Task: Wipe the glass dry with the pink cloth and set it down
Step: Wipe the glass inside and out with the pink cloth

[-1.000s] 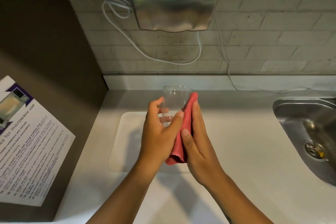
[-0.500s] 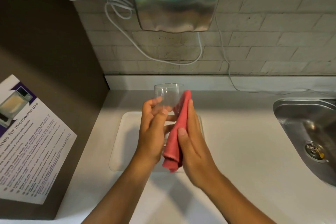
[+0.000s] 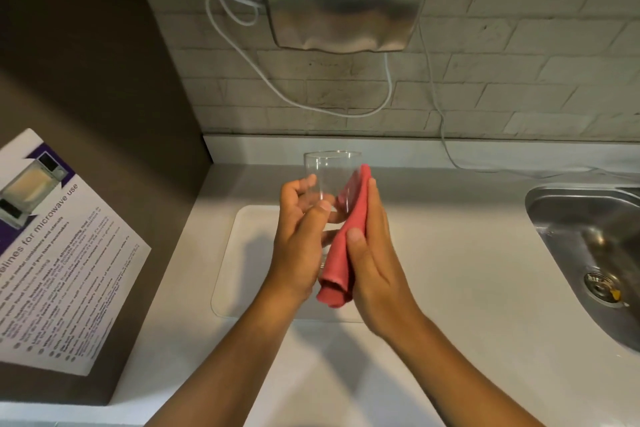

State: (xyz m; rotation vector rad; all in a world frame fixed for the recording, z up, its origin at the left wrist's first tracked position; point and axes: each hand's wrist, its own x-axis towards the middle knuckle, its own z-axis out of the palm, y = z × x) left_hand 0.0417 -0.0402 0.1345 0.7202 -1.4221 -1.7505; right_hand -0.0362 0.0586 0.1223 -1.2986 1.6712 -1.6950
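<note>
The clear glass [image 3: 331, 184] is held upright in the air above the pale mat [image 3: 242, 253] on the counter [image 3: 467, 288], toward its back edge. The left hand [image 3: 299, 236] curls its fingers around the glass's left side. The right hand [image 3: 372, 253], fingers straight and together, presses the pink cloth [image 3: 346, 246] flat against the right side, the cloth's end hanging below.
</note>
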